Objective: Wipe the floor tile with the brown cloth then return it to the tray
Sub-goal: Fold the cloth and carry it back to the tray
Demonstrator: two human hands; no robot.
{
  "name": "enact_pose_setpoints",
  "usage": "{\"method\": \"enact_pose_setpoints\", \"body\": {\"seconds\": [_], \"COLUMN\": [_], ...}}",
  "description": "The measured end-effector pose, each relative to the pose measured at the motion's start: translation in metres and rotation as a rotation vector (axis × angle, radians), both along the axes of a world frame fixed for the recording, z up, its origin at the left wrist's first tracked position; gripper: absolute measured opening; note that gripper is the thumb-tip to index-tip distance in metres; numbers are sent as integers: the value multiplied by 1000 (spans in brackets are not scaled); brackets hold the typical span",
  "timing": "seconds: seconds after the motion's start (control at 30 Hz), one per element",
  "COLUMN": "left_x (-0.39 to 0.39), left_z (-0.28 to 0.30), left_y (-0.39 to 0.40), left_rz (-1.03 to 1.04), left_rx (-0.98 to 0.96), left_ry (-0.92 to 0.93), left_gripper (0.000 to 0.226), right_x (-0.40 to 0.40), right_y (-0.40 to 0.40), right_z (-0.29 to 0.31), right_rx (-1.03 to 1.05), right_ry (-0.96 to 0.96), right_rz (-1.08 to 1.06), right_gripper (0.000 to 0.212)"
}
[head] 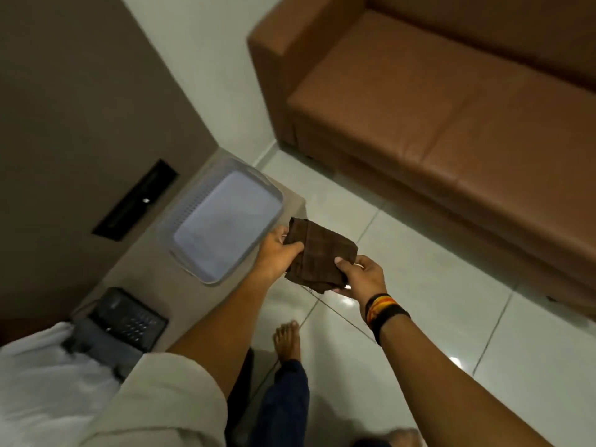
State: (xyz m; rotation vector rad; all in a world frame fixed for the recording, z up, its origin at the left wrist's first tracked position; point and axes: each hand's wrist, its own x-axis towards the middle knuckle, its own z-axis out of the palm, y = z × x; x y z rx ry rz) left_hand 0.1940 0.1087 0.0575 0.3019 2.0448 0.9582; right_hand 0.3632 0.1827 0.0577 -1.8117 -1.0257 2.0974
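Observation:
A folded brown cloth (319,253) is held in the air between both hands, just right of the side table's edge and above the glossy white floor tiles (429,285). My left hand (277,253) grips its left side with the thumb on top. My right hand (362,275), with several bands on the wrist, pinches its lower right corner. The light grey plastic tray (167,227) sits on the beige side table (142,269) just left of the cloth, and nothing lies in it.
A brown leather sofa (435,124) fills the upper right. A black desk phone (129,321) sits on the table's near end, next to white bedding (42,382). My bare foot (287,340) stands on the tiles below the cloth. A brown wall panel is at left.

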Motion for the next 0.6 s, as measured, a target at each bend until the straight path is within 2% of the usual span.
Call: {"method": "enact_pose_setpoints", "body": {"seconds": [0.1, 0.17, 0.33, 0.43, 0.6], "left_x": [-50, -85, -167, -204, -240], "left_z": [19, 16, -27, -65, -120], "left_y": [-22, -38, -71, -83, -94], "left_rz": [91, 152, 257, 285, 251], "left_rx": [-4, -1, -67, -107, -131], "left_ry": [24, 28, 83, 114, 54], "left_gripper": [18, 18, 14, 17, 38], "right_x": [-57, -99, -208, -259, -309], "right_y": [-6, -12, -31, -40, -41], "right_z": [21, 19, -19, -58, -116], "right_rx": [14, 26, 75, 101, 74], "right_ry": [30, 24, -35, -87, -142], "right_rz": [60, 117, 261, 332, 463], "right_gripper": [26, 16, 11, 14, 34]}}
